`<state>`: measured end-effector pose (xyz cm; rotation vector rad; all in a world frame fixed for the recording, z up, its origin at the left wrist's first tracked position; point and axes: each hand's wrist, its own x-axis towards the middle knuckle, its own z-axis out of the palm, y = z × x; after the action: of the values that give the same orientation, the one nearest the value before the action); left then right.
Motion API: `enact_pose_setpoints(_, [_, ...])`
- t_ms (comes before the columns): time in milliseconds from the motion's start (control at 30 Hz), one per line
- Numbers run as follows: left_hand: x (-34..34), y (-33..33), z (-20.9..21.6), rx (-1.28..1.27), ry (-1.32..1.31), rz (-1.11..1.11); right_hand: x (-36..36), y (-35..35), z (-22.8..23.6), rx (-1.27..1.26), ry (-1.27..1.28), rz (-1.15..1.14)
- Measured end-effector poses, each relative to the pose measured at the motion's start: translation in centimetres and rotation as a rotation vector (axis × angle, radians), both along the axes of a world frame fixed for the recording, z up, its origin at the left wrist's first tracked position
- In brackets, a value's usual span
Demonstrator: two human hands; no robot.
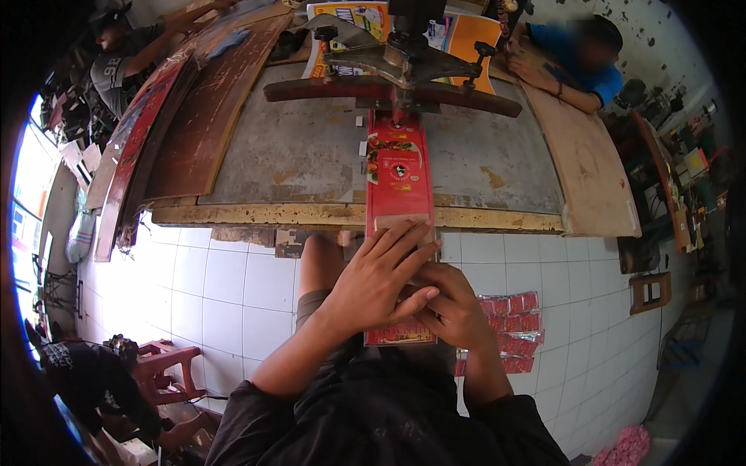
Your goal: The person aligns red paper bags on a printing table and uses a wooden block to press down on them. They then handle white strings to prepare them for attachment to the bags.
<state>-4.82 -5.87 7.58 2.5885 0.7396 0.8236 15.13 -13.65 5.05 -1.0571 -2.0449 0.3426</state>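
A long red printed strip (398,172) with food pictures lies on the worktable and runs over its near edge toward my lap. My left hand (382,276) rests palm down on its near end, fingers stretched out, the tips by a tan strip (404,221) that crosses the red print. Close against it, partly beneath, my right hand (453,305) has bent fingers; what they hold, if anything, is hidden. Below both hands, a red printed end (400,335) shows over my lap. A metal clamp-like frame with a dark red crossbar (334,88) stands over the strip's far end.
Brown boards (198,128) lie at the table's left, a pale board (587,167) at its right. Colourful printed sheets (478,39) lie at the back. Red packs (513,322) lie on the tiled floor, right. A red stool (167,373) stands lower left. Other people sit around.
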Motion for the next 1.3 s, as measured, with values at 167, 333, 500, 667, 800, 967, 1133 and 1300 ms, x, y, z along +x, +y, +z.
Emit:
enact_pose_setpoints(167, [0.06, -0.06, 0.02, 0.015, -0.004, 0.004, -0.11, -0.11, 0.21, 0.005, -0.006, -0.013])
enact_pose_setpoints(333, [-0.02, -0.17, 0.19, 0.003, -0.018, 0.016, -0.07, 0.01, 0.25, 0.01, 0.003, -0.005])
enact_pose_setpoints(500, [-0.07, -0.19, 0.18, -0.004, 0.006, 0.015, 0.01, 0.01, 0.02, 0.006, 0.005, 0.001])
enact_pose_setpoints(667, [-0.11, -0.3, 0.11, -0.004, 0.011, 0.027, -0.14, -0.02, 0.23, -0.002, -0.004, -0.008])
enact_pose_setpoints(800, [-0.07, -0.27, 0.18, -0.004, 0.006, 0.018, -0.1, -0.08, 0.32, -0.002, -0.011, -0.009])
enact_pose_setpoints(967, [-0.07, -0.34, 0.17, -0.002, 0.011, 0.022, 0.01, -0.07, 0.23, -0.007, -0.015, -0.003])
enact_pose_setpoints(1133, [-0.08, -0.36, 0.16, -0.021, -0.002, 0.013, 0.01, -0.1, 0.15, -0.009, -0.01, -0.001])
enact_pose_setpoints(1300, [-0.1, -0.49, 0.15, -0.059, -0.021, 0.004, 0.05, -0.12, 0.16, -0.014, -0.011, -0.001])
